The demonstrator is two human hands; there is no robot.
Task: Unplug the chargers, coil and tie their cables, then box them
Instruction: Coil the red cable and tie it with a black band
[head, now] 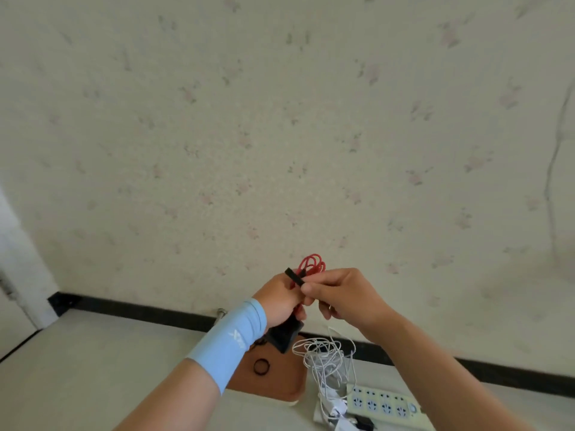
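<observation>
1. A pale multi-socket power strip [385, 405] lies on the floor, with a loose tangle of white cable [326, 356] just beside it.
2. The left hand [280, 301] has its fingers curled tight round a coiled red cable [311, 265]. A black rectangular charger [284, 335] hangs below that hand.
3. The right hand [339, 293] is narrowly closed and pinches a flat black strap tie [294, 276] against the coil.
4. A flower-patterned wall [280, 119] stands behind.

Home room: floral wallpaper [280, 135], black baseboard [140, 307], power strip [382, 402] on pale floor [93, 368].
</observation>
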